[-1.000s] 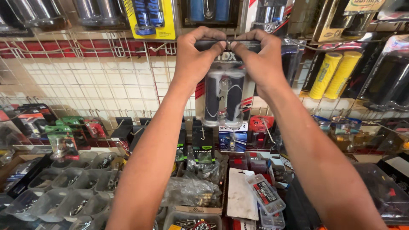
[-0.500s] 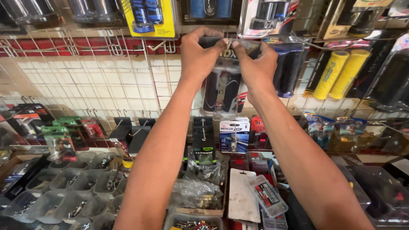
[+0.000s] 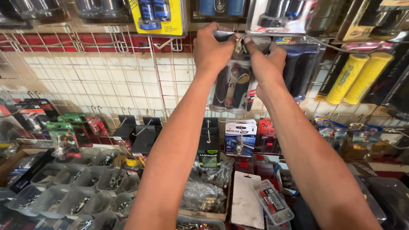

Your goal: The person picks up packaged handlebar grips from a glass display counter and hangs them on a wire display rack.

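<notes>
Both arms are reaching up to the far wire grid wall (image 3: 106, 85). The left hand (image 3: 213, 51) is pinching the top left of a clear blister pack of black handlebar grips (image 3: 232, 87), and the right hand (image 3: 266, 64) is gripping its top right, fingertips meeting at a small metal hook (image 3: 238, 44) there. The pack's upper edge is hiding behind the fingers, so whether it is sitting on the hook is impossible to tell. The grips are hanging upright between the wrists, partly blurred by glare on the plastic. To the right, yellow grips (image 3: 355, 76) are hanging at a tilt; a yellow-carded pack of blue grips (image 3: 155, 17) is being cut off by the top edge. Nearer, grey compartment trays (image 3: 72, 187) at the left are holding small parts too tiny to identify.
</notes>
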